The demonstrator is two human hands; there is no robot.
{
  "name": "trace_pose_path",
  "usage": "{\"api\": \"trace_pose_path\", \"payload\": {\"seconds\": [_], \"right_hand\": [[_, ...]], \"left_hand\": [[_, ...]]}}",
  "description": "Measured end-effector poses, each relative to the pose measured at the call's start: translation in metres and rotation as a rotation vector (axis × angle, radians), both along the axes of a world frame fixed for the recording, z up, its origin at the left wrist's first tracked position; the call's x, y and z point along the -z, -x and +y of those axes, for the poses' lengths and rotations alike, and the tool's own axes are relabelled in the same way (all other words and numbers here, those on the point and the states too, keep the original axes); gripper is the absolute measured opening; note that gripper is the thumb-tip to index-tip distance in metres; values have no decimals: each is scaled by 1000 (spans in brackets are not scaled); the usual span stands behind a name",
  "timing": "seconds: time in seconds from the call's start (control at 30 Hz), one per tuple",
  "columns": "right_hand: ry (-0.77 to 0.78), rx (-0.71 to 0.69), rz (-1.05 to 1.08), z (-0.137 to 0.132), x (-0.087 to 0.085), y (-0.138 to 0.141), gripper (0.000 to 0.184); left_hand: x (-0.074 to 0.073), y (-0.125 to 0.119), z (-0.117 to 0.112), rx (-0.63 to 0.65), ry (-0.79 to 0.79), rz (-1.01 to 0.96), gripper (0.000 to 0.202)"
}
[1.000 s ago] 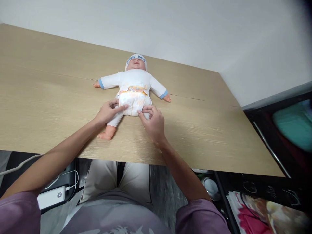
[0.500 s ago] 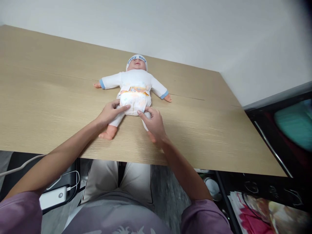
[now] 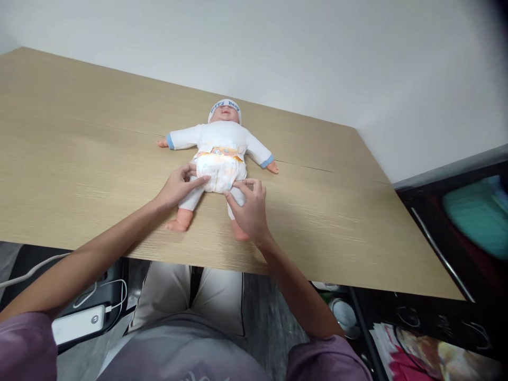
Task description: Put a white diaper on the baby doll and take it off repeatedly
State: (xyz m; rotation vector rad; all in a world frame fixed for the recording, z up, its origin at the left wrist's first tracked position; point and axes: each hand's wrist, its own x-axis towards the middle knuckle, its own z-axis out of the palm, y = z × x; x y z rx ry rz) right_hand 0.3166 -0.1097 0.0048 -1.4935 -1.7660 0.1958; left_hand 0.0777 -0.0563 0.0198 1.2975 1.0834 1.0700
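Observation:
A baby doll [image 3: 222, 138] in a white top, white cap and a diaper [image 3: 219, 170] lies on its back on a light wooden table [image 3: 79, 148], head toward the wall. My left hand [image 3: 177, 187] pinches the diaper's lower left edge at the doll's hip, fingers closed on it. Pressed against the diaper's lower right edge, my right hand [image 3: 248, 208] has its fingers curled over the doll's thigh and covers most of that leg. The doll's other bare foot [image 3: 177, 224] points toward me.
A white wall runs behind the table. To the right stands a dark unit [image 3: 456, 222] holding a teal object [image 3: 480, 214]. Under the table's near edge lie a white power bank [image 3: 77, 324] with cables and a colourful printed sheet [image 3: 416, 354].
Both hands stay at the diaper's lower edge. My right hand has slid slightly up the doll's thigh. The view has tilted a little, shifting the doll lower in the picture.

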Motion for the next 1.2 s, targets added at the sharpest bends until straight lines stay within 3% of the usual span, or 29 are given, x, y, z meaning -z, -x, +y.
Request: {"api": "trace_pose_path", "payload": {"seconds": [0.13,0.23,0.37,0.53,0.63,0.73,0.8,0.87,0.93,1.0,1.1,1.2], "right_hand": [[47,-126,-46,-28,-14,-20,37],[34,-92,-81,-27,-22,-45,41],[-47,43,-174,34,-16,-75,54],[37,102,-272,139,2,-78,70],[115,175,-286,170,5,-65,53],[132,223,-295,171,-2,-58,42],[100,200,-273,156,-12,-61,40],[55,135,-246,128,-26,-68,39],[18,41,-237,86,-43,-78,38],[4,-56,-225,31,-61,-87,37],[31,-151,-177,-69,-78,-92,32],[154,-148,-176,-166,-76,-82,43]], "left_hand": [[-16,26,4,12,11,169,70],[-23,44,19,-76,-150,425,75],[-18,48,67,-213,-437,846,77],[-6,29,133,-210,-407,1042,82],[-7,18,148,-211,-343,1059,76],[-16,11,136,-248,-320,1060,68],[-27,12,111,-271,-281,1053,62],[-40,18,67,-265,-238,1048,60],[-52,28,5,-215,-211,1059,62],[-58,41,-75,-123,-177,1082,66],[-42,58,-207,39,-166,1048,63],[4,73,-323,141,-81,959,54]]}}
